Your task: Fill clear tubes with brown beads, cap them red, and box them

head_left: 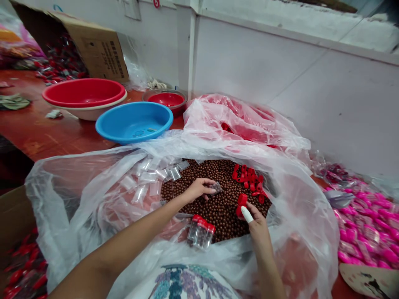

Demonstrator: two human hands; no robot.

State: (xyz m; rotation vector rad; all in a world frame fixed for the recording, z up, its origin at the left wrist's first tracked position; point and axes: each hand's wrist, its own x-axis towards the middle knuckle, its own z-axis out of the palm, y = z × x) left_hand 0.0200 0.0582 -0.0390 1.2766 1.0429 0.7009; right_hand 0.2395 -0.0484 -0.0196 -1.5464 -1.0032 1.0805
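Observation:
My left hand (197, 189) grips a small clear plastic container (216, 187) just above a heap of small brown balls (222, 218). To its right, my right hand (258, 218), a white cover on one finger, pinches a red cap (242, 200); a second red piece shows under it. The balls lie in a spread translucent plastic bag (307, 232). Loose red caps (251, 178) rest on the heap's far right side. Several clear containers without caps (141, 178) lie at the left. Nearest my body, a few red-capped containers (201, 233) sit together.
A blue basin (134, 120) and a red basin (84, 93) stand beyond the bag. Behind is a pinkish bag (246, 118) against the wall. Pink-capped containers (370, 228) pile up at right. An open carton (96, 50) stands back left; red-capped containers (21, 265) fill the lower left.

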